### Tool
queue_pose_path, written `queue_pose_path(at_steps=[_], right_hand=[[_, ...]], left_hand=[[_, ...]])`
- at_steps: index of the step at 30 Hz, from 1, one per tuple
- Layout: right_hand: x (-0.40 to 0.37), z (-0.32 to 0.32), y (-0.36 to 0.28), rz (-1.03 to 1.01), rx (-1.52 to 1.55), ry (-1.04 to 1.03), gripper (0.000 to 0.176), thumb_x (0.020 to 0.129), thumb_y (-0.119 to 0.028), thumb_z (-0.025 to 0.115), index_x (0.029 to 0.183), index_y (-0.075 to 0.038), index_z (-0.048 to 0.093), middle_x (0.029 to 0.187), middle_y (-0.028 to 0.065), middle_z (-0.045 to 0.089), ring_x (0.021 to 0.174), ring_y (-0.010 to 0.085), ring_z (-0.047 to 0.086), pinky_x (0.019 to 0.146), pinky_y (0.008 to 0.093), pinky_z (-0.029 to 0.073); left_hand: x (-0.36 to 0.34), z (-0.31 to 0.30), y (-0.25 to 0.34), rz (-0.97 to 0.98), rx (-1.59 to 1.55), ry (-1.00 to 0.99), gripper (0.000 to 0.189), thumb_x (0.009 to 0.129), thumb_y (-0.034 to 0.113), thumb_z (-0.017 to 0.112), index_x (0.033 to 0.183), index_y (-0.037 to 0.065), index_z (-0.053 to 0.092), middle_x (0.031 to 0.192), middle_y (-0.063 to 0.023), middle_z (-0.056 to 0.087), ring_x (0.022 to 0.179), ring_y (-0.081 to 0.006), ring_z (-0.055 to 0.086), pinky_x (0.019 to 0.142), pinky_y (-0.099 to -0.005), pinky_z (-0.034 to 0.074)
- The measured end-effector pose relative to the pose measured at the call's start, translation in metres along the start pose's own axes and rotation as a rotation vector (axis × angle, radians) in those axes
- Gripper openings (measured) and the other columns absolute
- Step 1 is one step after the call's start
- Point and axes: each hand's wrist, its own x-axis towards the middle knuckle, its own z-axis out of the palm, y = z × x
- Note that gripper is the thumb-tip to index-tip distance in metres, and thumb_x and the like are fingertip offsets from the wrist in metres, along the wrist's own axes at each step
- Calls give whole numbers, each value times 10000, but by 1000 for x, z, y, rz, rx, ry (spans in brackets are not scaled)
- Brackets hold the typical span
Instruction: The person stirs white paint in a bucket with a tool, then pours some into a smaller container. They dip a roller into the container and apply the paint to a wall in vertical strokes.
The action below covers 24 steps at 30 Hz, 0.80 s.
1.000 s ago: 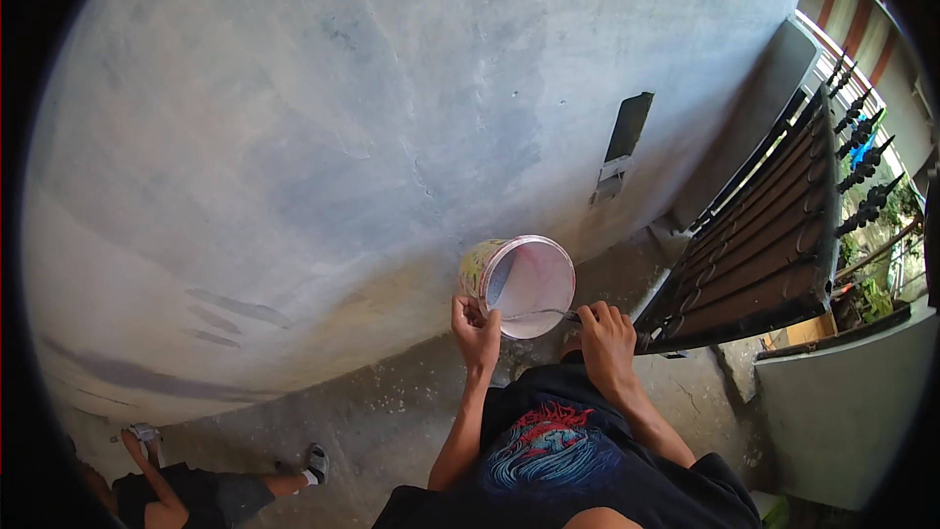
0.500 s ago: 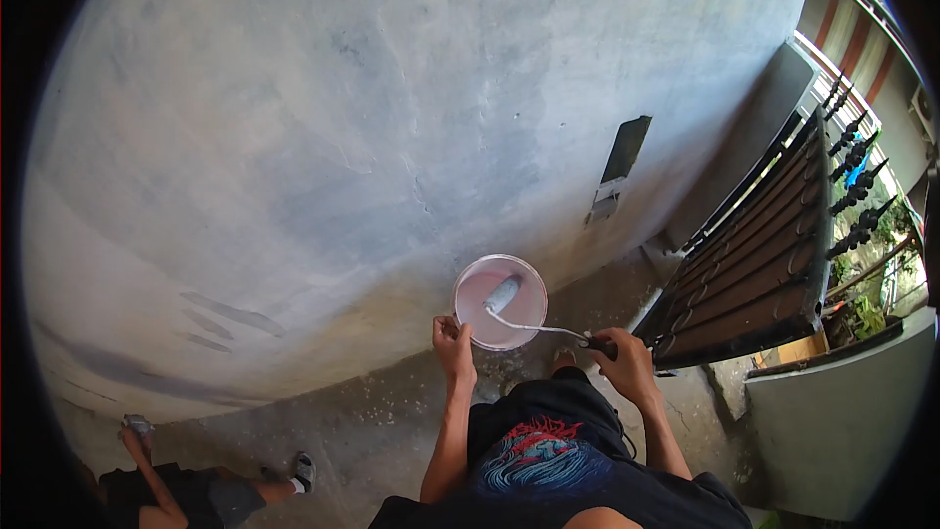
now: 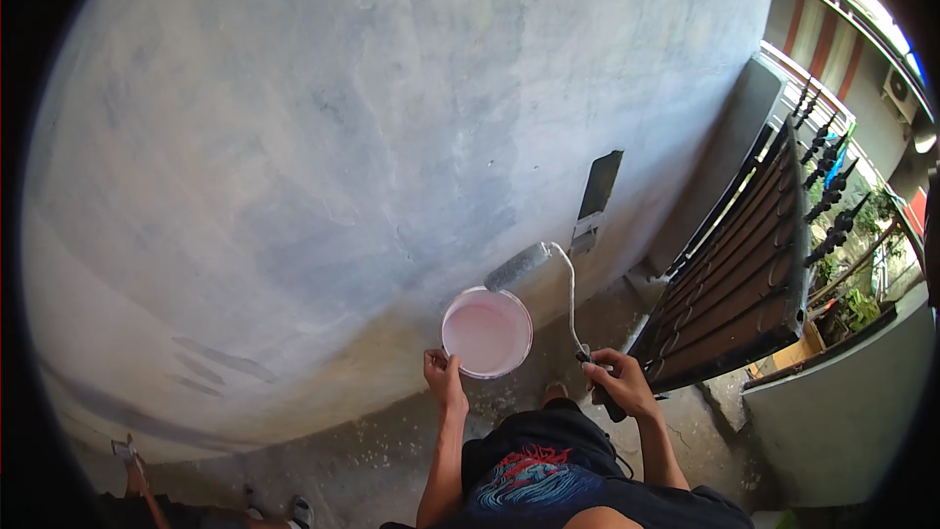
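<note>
My left hand [image 3: 446, 379] pinches the near left rim of a white bucket [image 3: 530, 333], which has pinkish-white paint [image 3: 484, 330] inside. My right hand [image 3: 622, 384] is wrapped round the black handle of a paint roller [image 3: 517, 267]. The roller's bent metal frame rises from the handle, and its grey, wet-looking sleeve is up over the bucket's far rim, close in front of the wall [image 3: 352, 167]. Patchy grey and whitish tones cover that wall.
A dark rectangular recess [image 3: 600, 184] breaks the wall above right of the bucket. To the right, a metal gate [image 3: 734, 264] with spiked tops stands at an angle. Another person's hand [image 3: 133, 475] holds a tool at lower left, near the wall's foot. The concrete floor [image 3: 392, 451] is speckled.
My right hand has lifted the roller out of the bucket and swung its sleeve up towards the wall. The bucket stays in my left hand. The other person has shifted lower in view.
</note>
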Motion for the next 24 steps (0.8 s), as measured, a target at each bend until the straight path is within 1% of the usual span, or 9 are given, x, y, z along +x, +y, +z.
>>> queue_pose_path(at_steps=[4,7,8,9,12,14,18,19,24], right_hand=[[13,-2,-28,-143,23,101,261,924,-167,660,1073,33,586,796,25,629,683,74,600,599,225,482],[28,-7,-59,-346,18,165,257,922,-142,661,1103,10,560,832,27,622,708,64,590,591,214,465],[35,-8,-73,-364,24,181,257,922,-142,661,1103,10,560,832,27,622,708,64,590,591,214,465],[43,-8,-90,-486,-6,263,249,927,-136,653,1103,9,551,832,29,623,720,68,588,598,214,463],[82,-13,-133,-874,-242,547,227,939,-112,627,1095,9,516,834,58,641,734,90,585,616,233,464],[103,-13,-173,-1034,-244,613,219,944,-93,606,1099,11,492,817,98,650,685,119,588,593,271,460],[142,-17,-239,-1155,-325,752,216,949,-107,592,1103,6,491,786,148,639,607,216,592,561,329,447],[151,-18,-252,-1187,-338,786,219,951,-114,589,1109,6,497,777,156,633,588,250,587,555,344,443],[180,-5,-295,-1246,-411,784,213,955,-112,578,1114,17,520,783,181,625,596,312,576,566,370,448]], left_hand=[[5,10,-7,34,-4,-48,211,773,-37,555,844,95,407,736,36,414,637,-51,400,539,-224,315],[1,21,0,-19,-8,-76,225,773,-29,563,846,103,395,733,37,416,628,-49,396,515,-226,313],[2,18,-4,-41,-14,-96,217,775,-30,541,871,104,400,790,14,450,654,-59,432,515,-221,368],[2,16,-8,-67,-17,-111,215,776,-31,519,896,106,405,847,-9,484,681,-69,468,515,-216,423],[-5,16,-8,-96,-44,-95,217,763,-26,516,897,103,405,849,-16,487,678,-79,467,523,-228,427],[-12,15,-4,-104,-52,-98,223,748,-30,512,896,97,404,855,-22,489,678,-95,476,539,-238,431],[-22,1,-5,-112,-50,-48,217,734,-23,516,891,90,416,877,-26,484,720,-104,492,557,-245,412],[-23,-6,-9,-102,-78,-40,229,737,-30,524,895,88,408,880,-30,492,740,-110,506,566,-251,435],[-41,-28,2,-73,-54,18,247,719,-26,523,910,79,407,897,-43,492,792,-133,521,629,-277,463]])
